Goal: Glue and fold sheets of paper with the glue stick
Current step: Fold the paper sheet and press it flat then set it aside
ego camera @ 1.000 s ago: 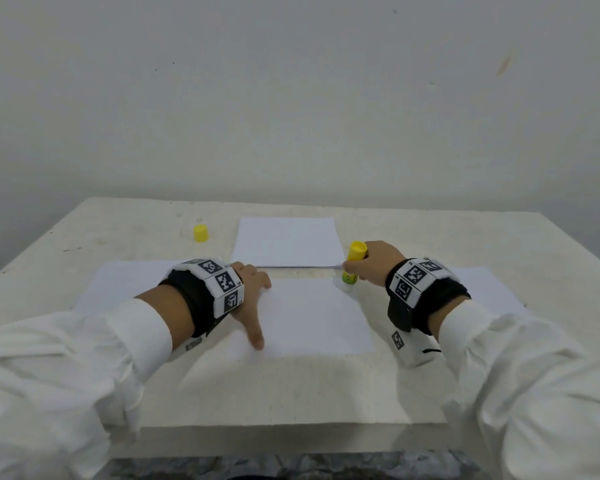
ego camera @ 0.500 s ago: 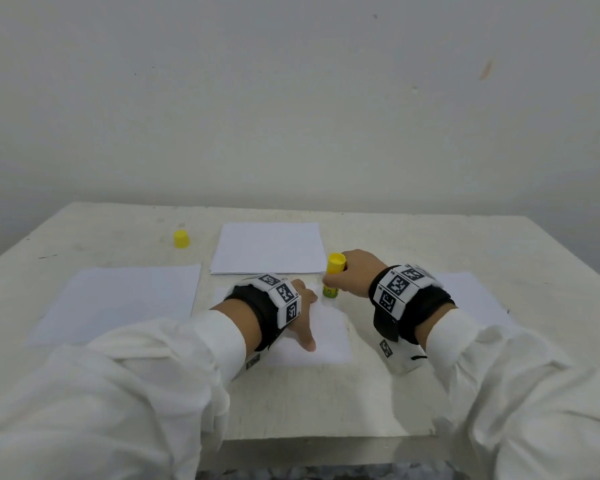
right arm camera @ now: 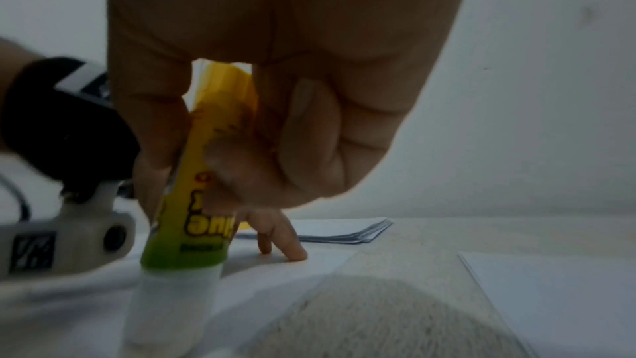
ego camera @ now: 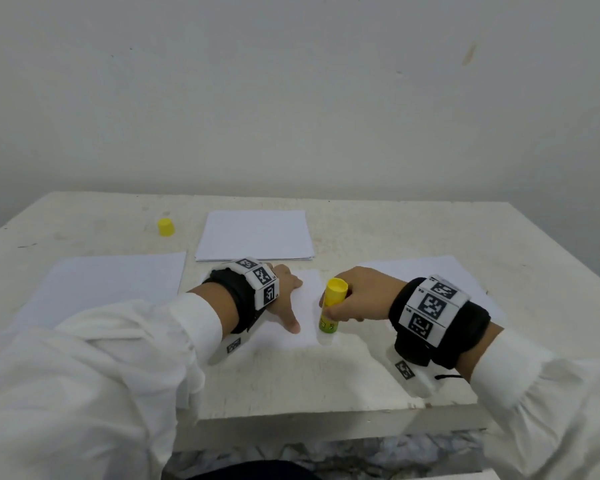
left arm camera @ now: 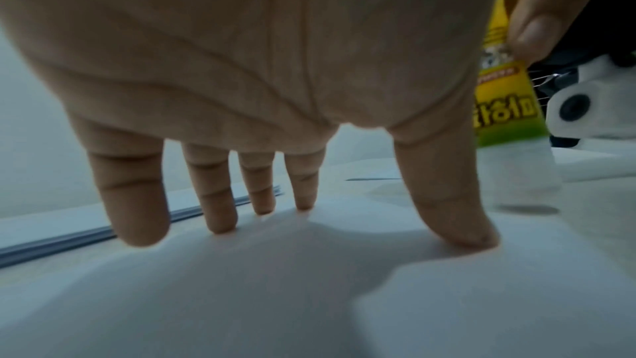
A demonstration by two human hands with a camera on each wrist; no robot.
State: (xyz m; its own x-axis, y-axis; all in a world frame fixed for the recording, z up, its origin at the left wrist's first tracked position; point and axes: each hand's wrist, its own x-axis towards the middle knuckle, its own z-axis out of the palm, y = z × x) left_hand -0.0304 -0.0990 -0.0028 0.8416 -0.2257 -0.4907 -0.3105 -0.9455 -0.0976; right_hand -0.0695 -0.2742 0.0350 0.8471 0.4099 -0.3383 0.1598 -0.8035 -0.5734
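A white sheet of paper [ego camera: 309, 306] [left arm camera: 309, 296] lies at the middle of the table. My left hand [ego camera: 284, 299] [left arm camera: 292, 214] presses flat on it with straight, spread fingers. My right hand [ego camera: 354, 303] [right arm camera: 241, 159] grips the yellow-green glue stick [ego camera: 331, 308] [right arm camera: 193, 222] [left arm camera: 506, 102] upright, tip down. Its white glue end [right arm camera: 172, 306] touches the paper's right edge, close to my left thumb [left arm camera: 454, 206].
A stack of white sheets [ego camera: 255, 235] [right arm camera: 344, 230] lies behind the hands. Single sheets lie at the left [ego camera: 111, 285] and right [ego camera: 430, 271]. The yellow cap [ego camera: 166, 227] stands at the back left. The table's front edge [ego camera: 326, 420] is near my wrists.
The glue stick has travelled from the paper's far right corner toward me along its right edge. My left hand slid right across the sheet and now lies flat beside the stick.
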